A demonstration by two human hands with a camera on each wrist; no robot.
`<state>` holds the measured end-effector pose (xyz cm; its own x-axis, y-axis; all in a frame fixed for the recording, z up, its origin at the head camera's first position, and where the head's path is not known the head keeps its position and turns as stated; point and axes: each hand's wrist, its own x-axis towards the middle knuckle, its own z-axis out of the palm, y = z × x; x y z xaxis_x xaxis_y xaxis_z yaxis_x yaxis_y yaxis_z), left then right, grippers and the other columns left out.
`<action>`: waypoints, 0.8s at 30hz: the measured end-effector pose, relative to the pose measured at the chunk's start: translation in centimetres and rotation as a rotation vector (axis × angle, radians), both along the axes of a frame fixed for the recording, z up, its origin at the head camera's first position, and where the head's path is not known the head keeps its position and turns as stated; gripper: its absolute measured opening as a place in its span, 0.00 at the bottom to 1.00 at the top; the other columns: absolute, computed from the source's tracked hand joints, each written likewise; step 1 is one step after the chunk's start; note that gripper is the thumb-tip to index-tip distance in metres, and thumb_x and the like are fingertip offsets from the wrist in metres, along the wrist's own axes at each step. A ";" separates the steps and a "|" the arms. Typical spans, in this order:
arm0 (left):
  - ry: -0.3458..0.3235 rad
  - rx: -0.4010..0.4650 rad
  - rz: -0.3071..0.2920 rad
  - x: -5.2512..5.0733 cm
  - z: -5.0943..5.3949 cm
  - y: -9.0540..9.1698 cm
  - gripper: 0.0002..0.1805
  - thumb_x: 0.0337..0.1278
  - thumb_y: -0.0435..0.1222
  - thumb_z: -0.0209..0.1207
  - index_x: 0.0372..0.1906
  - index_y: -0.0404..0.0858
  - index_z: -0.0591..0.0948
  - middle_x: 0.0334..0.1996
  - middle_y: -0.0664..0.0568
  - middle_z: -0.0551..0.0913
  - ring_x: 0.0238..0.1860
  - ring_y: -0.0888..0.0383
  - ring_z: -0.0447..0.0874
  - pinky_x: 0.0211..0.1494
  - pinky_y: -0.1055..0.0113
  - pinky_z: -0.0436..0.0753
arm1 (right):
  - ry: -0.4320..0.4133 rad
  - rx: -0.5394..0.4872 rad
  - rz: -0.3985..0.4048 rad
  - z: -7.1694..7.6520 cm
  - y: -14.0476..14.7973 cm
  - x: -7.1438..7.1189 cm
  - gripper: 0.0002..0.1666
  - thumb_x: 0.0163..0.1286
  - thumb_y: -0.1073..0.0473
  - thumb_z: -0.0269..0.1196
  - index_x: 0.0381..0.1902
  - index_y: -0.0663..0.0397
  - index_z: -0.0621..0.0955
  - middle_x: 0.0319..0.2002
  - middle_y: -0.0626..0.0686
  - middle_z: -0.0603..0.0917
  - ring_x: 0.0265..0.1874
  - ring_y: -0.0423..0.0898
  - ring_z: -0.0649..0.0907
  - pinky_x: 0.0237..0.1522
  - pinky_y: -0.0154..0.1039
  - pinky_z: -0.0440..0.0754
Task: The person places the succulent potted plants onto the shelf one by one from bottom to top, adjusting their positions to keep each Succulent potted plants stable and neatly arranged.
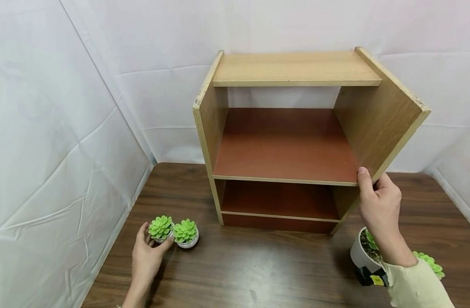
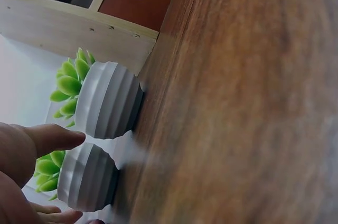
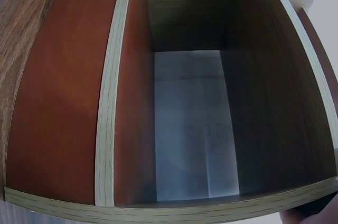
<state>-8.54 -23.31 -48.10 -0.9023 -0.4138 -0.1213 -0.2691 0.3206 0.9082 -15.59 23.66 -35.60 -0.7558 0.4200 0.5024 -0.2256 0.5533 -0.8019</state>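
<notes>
Two small artificial succulents in ribbed white pots stand side by side at the left of the table. My left hand (image 1: 148, 256) spans the left succulent (image 1: 161, 226), thumb on one side of its pot and fingers on the other. Beside the thumb is the right succulent (image 1: 185, 233); the left wrist view shows the thumb (image 2: 60, 138) near the gap between the pots. My right hand (image 1: 381, 205) grips the front edge of the right side panel (image 1: 392, 111) of a wooden shelf unit (image 1: 285, 177). Its thumb lies inside, by the middle shelf, with the other fingers outside, partly hidden.
A larger white pot (image 1: 361, 254) with a plant stands at the right, partly behind my right forearm. Another green succulent (image 1: 429, 263) shows past the sleeve. White cloth (image 1: 173, 98) hangs behind and beside the brown wooden table (image 1: 254, 269).
</notes>
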 end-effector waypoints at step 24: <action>-0.012 -0.047 0.032 -0.6 -0.5 -0.1 0.45 0.54 0.35 0.69 0.73 0.28 0.58 0.68 0.28 0.61 0.67 0.33 0.60 0.64 0.46 0.67 | 0.041 -0.011 -0.024 -0.3 -0.2 -0.2 0.19 0.74 0.51 0.59 0.33 0.64 0.80 0.21 0.45 0.79 0.24 0.38 0.75 0.26 0.29 0.68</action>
